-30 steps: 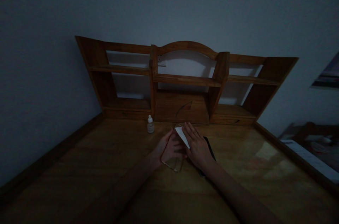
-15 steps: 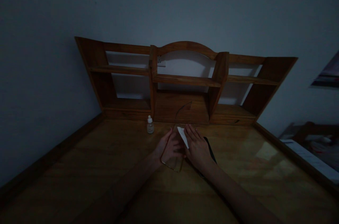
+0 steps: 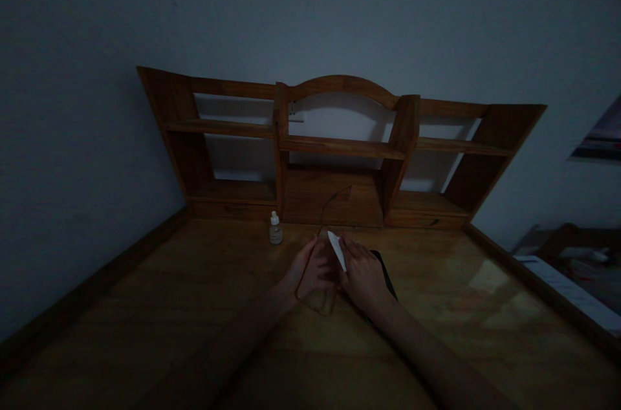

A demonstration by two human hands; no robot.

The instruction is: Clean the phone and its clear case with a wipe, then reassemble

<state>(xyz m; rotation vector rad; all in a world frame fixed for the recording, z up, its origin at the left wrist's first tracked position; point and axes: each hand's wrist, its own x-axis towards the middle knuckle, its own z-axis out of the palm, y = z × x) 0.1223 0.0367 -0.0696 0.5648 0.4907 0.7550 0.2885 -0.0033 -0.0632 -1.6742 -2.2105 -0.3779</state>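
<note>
My left hand [image 3: 295, 273] is closed around the side of a clear phone case [image 3: 317, 303], its fingers showing through the see-through back. Pressed under the fingers of my right hand [image 3: 365, 275] is a folded white tissue [image 3: 336, 249], which lies against the case's upper right part. A thin dark line curves up beyond the case's top; I cannot tell what it is. Partly hidden beneath my right hand and forearm, a flat black object [image 3: 387, 275] with a rounded corner, like a phone, rests on the wooden desk [image 3: 204, 306].
A small dropper bottle [image 3: 275, 231] with a white cap stands left of the case, near the wooden shelf unit [image 3: 339, 150] along the back. Raised wooden edges border the desk on both sides. White papers [image 3: 570, 290] lie beyond the right edge. The room is dim.
My right hand has shifted slightly, its fingertips a little lower, and the tissue has turned narrower to view. The case has tilted a little in my left hand. The bottle has not moved.
</note>
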